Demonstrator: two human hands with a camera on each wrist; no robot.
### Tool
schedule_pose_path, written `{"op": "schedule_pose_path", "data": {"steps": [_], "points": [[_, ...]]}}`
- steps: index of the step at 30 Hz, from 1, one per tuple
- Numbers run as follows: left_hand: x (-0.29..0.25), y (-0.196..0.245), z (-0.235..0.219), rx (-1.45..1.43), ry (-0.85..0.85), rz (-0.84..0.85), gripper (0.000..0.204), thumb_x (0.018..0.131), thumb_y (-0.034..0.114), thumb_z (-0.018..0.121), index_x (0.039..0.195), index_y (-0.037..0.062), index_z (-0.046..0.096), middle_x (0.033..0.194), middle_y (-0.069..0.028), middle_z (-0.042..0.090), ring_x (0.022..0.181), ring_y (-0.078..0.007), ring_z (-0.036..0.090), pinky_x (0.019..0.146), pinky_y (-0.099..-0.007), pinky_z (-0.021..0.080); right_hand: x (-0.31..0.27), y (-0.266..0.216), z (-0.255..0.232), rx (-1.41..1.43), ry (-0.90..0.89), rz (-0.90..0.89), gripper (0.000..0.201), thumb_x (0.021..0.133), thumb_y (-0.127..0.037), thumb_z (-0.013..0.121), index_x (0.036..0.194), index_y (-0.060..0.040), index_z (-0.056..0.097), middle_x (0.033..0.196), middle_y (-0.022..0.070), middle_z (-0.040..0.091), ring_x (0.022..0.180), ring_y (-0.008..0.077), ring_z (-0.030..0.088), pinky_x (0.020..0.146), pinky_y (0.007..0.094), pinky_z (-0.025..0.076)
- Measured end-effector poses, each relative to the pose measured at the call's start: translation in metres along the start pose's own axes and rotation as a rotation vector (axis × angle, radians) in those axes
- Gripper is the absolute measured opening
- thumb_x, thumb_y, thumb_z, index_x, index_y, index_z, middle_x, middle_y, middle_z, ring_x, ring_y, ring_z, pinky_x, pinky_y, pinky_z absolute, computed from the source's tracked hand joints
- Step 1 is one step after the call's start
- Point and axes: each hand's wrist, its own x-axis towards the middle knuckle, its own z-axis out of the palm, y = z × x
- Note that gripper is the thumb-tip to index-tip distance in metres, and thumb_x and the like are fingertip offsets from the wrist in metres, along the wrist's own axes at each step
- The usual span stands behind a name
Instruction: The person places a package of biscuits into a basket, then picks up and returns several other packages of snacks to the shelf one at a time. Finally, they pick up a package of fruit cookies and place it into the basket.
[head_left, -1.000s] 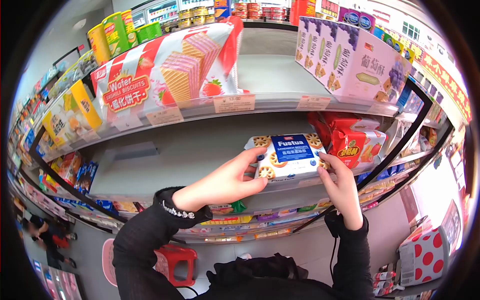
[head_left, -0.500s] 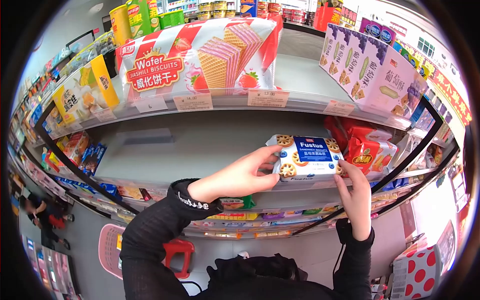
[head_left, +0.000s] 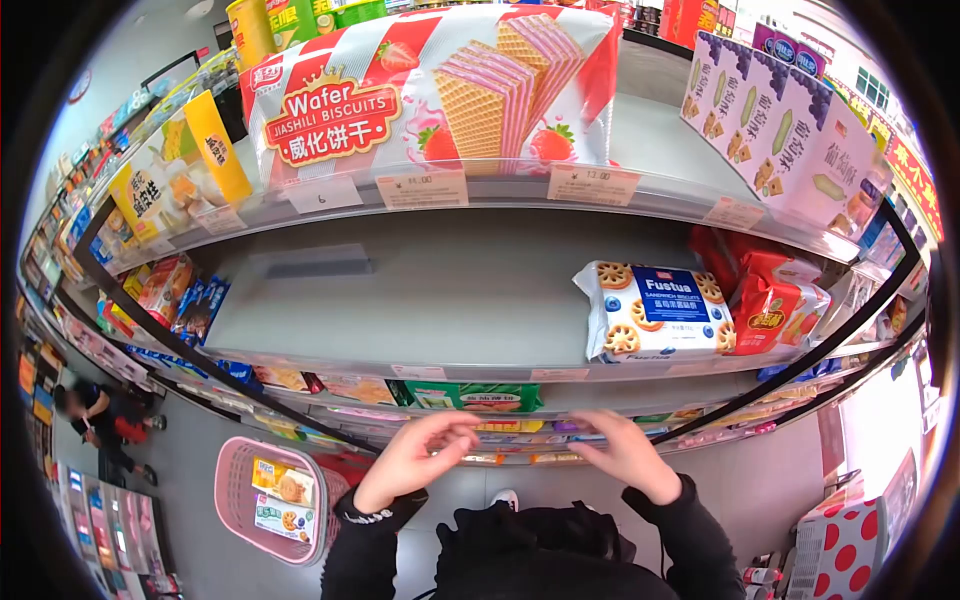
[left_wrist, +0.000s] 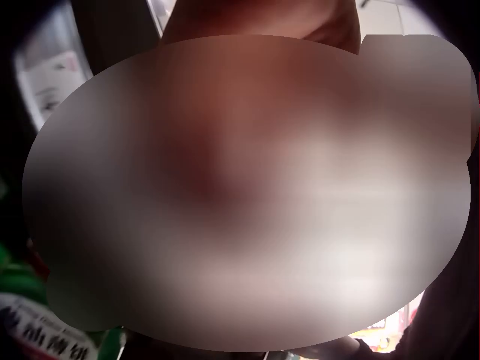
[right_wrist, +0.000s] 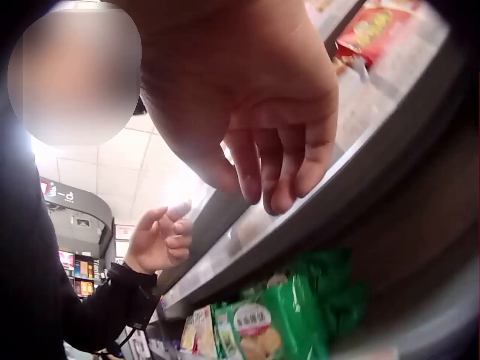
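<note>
The white and blue Fustua biscuit pack (head_left: 662, 312) stands on the middle shelf (head_left: 480, 290), close beside a red biscuit bag (head_left: 775, 305). My left hand (head_left: 420, 450) is in front of the lower shelf edge, fingers loosely bent, holding nothing. To its right, my right hand (head_left: 625, 455) hovers at about the same height, also with nothing in it. Its relaxed fingers hang down in the right wrist view, above a green biscuit pack (right_wrist: 262, 322). Most of the left wrist view is blurred out.
A large striped wafer pack (head_left: 430, 100) and purple grape biscuit boxes (head_left: 790, 130) stand on the upper shelf. Behind my left arm, a pink basket (head_left: 228, 490) on the floor holds two packs. Black slanted shelf frames (head_left: 815, 340) flank the bay. Someone (head_left: 100, 420) is at far left.
Both hands have let go of the Fustua biscuit pack and drawn back and down from the shelf. The pack stays beside the red bag. The head view has shifted left.
</note>
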Motion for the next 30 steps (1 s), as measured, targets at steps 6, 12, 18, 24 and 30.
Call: {"op": "schedule_pose_path", "data": {"steps": [6,12,18,24,30], "points": [[-0.025,-0.059,-0.016,0.255,0.484,0.034,0.042,0.080,0.004,0.054,0.120,-0.0007,0.041,0.102,-0.0120,0.055,0.090,-0.0162,0.055,0.074,-0.0259,0.045,0.044,0.031,0.049,0.344,0.018,0.116,0.057,0.071,-0.021,0.070,0.114,0.0030,0.042,0.111,0.0176,0.050,0.101,0.0271,0.052,0.084,0.0343,0.044],[-0.015,-0.081,-0.010,0.328,0.549,0.088,0.060,0.079,0.002,0.052,0.133,-0.0004,0.024,0.126,-0.0170,0.038,0.110,-0.0226,0.044,0.086,-0.0308,0.041,0.064,0.033,0.071,0.501,0.010,0.151,0.059,0.070,-0.020,0.072,0.114,0.0046,0.041,0.110,0.0168,0.049,0.102,0.0240,0.051,0.086,0.0332,0.043],[0.000,-0.087,-0.011,0.323,0.526,0.101,0.060,0.078,0.001,0.054,0.131,-0.0045,0.024,0.122,-0.0154,0.039,0.100,-0.0200,0.048,0.072,-0.0265,0.046,0.062,0.043,0.081,0.438,0.073,0.148,0.053,0.071,-0.017,0.071,0.111,0.0044,0.043,0.105,0.0152,0.052,0.097,0.0230,0.054,0.084,0.0316,0.044],[0.006,-0.081,-0.010,0.324,0.527,0.231,0.056,0.075,-0.001,0.056,0.125,-0.0040,0.032,0.117,-0.0139,0.041,0.086,-0.0155,0.051,0.061,-0.0226,0.043,0.057,0.030,0.071,0.546,0.166,0.220,0.040,0.072,-0.010,0.069,0.104,0.0045,0.051,0.098,0.0112,0.058,0.092,0.0181,0.056,0.082,0.0289,0.044],[0.005,-0.057,-0.002,0.383,0.559,0.330,0.044,0.072,0.001,0.060,0.114,0.0006,0.046,0.112,-0.0140,0.043,0.087,-0.0196,0.047,0.069,-0.0261,0.041,0.038,0.017,0.054,0.705,0.259,0.326,0.033,0.072,-0.005,0.068,0.100,0.0040,0.054,0.096,0.0094,0.060,0.090,0.0150,0.056,0.081,0.0273,0.044]]}}
